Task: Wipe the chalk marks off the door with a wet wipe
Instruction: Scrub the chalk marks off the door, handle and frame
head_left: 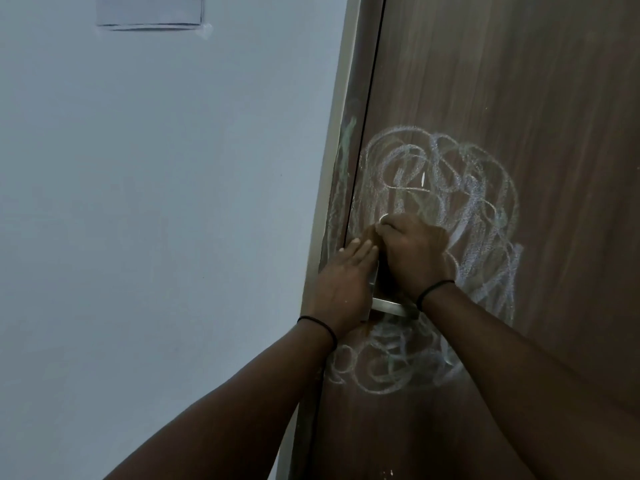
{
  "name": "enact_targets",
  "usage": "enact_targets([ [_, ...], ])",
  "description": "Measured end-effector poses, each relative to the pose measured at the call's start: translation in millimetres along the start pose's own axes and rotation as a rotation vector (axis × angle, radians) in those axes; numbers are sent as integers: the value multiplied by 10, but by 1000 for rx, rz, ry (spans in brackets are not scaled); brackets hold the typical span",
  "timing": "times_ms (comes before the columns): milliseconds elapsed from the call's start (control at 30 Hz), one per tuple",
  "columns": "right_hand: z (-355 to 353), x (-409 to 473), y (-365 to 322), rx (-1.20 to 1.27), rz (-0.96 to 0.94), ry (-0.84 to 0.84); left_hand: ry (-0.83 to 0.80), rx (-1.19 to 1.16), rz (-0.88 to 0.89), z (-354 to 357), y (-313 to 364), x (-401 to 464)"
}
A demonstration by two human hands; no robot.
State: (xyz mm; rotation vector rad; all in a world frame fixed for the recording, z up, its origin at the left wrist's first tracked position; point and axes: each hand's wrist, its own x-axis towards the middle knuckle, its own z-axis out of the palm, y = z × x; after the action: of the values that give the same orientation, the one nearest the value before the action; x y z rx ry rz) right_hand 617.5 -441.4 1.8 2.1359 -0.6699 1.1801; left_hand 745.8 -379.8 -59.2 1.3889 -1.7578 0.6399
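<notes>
The brown wooden door [519,98] carries white and greenish chalk marks [446,188] in a big tangle above the handle. A second chalk patch [384,365] sits below it. My right hand [412,254] is clenched and pressed against the door at the lower left of the upper tangle. A small white object [382,219] pokes out at its fingertips, and I cannot tell whether it is a wipe or chalk. My left hand [343,282] lies flat with fingers stretched out on the door's edge, touching my right hand and holding nothing.
A metal door handle [388,306] juts out between my wrists, partly hidden by them. The grey door frame [332,168] also has faint green chalk streaks. A pale wall [156,202] fills the left, with a taped paper [149,12] at the top.
</notes>
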Motion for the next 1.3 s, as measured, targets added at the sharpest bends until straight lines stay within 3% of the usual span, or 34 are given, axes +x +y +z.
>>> enact_targets([
  [100, 20, -150, 125, 11, 1, 73, -53, 65, 51, 71, 37, 48],
  [300, -50, 153, 187, -31, 192, 190, 20, 117, 19, 108, 109, 103],
  [400, -8, 160, 45, -21, 165, 61, 70, 115, 16, 107, 108, 82],
  [467, -64, 32, 92, -56, 86, 73, 57, 101, 15, 98, 99, 84],
  [633, -172, 272, 290, -122, 237, 143, -39, 15, -2, 139, 18, 44],
  [800, -36, 232, 132, -34, 30, -31, -118, -63, 24, 138, -97, 1],
  [1000, -101, 377, 184, 68, 179, 168, -149, -150, 49, 138, -165, -37],
  [1167, -37, 312, -37, 62, -104, -73, -122, -176, 40, 113, -108, -9],
  [1300, -59, 412, 81, 133, 71, 21, -131, -155, 5, 153, -103, -29],
])
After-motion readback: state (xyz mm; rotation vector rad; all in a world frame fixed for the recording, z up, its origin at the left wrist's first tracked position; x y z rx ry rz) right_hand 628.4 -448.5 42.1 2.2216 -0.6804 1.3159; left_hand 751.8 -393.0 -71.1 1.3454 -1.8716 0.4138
